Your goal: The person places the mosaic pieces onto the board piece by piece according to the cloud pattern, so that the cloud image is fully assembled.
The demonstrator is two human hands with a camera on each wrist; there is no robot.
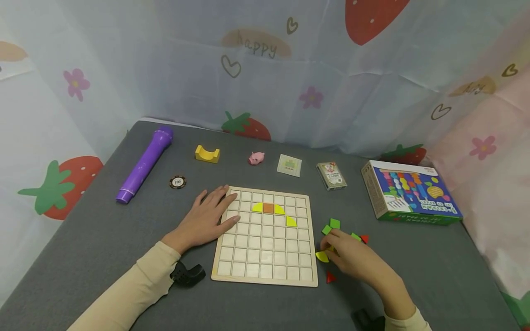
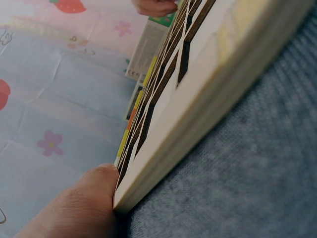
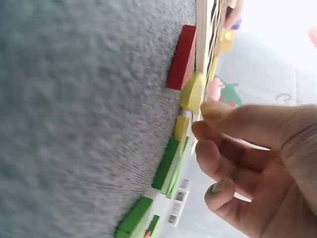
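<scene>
A wooden grid board [image 1: 265, 272] lies in the middle of the grey table. On it sit yellow curved pieces [image 1: 257, 208] and an orange square [image 1: 268, 208]. My left hand [image 1: 207, 220] rests flat on the board's left edge with straight fingers; in the left wrist view the thumb [image 2: 84, 203] presses against the board's side [image 2: 198, 119]. My right hand [image 1: 352, 257] is just right of the board among loose green [image 1: 334, 223] and red [image 1: 330, 277] pieces. Its curled thumb and fingertips [image 3: 208, 111] pinch at a yellow piece [image 1: 322, 256] [image 3: 192, 93] lying on the cloth.
Along the back lie a purple tube [image 1: 145, 163], a poker chip [image 1: 177, 182], a yellow block [image 1: 207, 154], a pink pig [image 1: 256, 158], a green card [image 1: 289, 165], a card deck [image 1: 331, 175] and a colourful box [image 1: 410, 193]. Printed curtains close in the table.
</scene>
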